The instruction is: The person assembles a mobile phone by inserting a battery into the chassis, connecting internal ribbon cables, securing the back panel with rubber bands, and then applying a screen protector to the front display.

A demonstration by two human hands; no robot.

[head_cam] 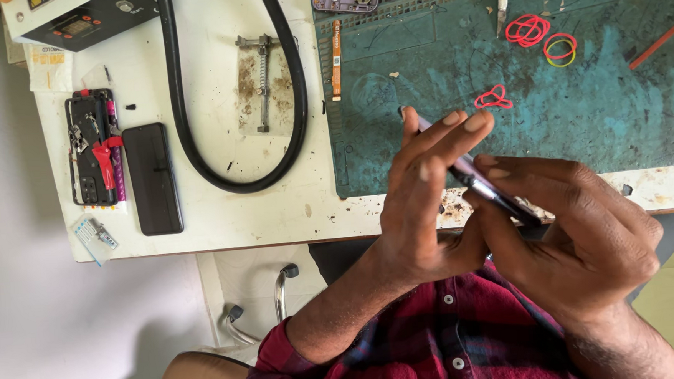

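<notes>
While both hands, left hand (pixel 422 208) and right hand (pixel 577 223), clamp the thin smartphone (pixel 479 180) edge-on, it looks light, stiff, slippery, fragile; best gripped by its side rails.

Phone (pixel 475 181) in hands: thin glossy edge, metallic sheen. Work mat (pixel 625 120): green rubbery, matt, scuffed and scratched. Table (pixel 215 211): white, smooth, stained. Hose (pixel 298 99): black rubber, slight gloss. Second phone (pixel 153 178): dark glossy glass. Rubber bands (pixel 527 30): red, matt. Shirt (pixel 437 346): soft woven plaid cloth.

White worktable (pixel 215 211) (stained, scuffed), pale floor (pixel 21 321), even light.
</notes>
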